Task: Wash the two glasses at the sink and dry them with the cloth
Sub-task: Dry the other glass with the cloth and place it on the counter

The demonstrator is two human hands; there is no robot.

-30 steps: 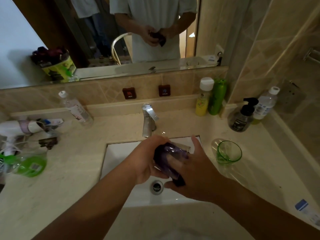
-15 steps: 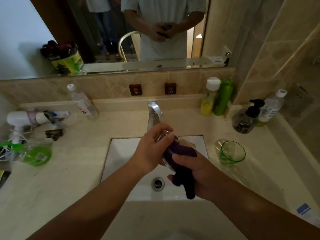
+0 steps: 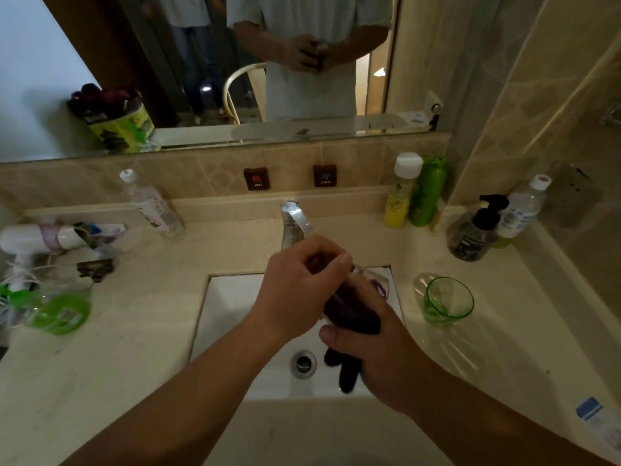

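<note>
Glass (image 3: 364, 285) held tilted over sink (image 3: 228, 317), gripped at base end by left hand (image 3: 295, 294); purple cloth (image 3: 353, 314) now stuffed deeper inside than a second ago, pushed by right hand (image 3: 379, 361) clamped on cloth tail; drying underway; green glass (image 3: 448, 302) waited on right counter.

Cloth-stuffed clear glass (image 3: 368, 280); green glass (image 3: 448, 301) upright

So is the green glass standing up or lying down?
Standing up. The green glass sits on the counter with its round mouth facing upward, right of the sink.
</note>
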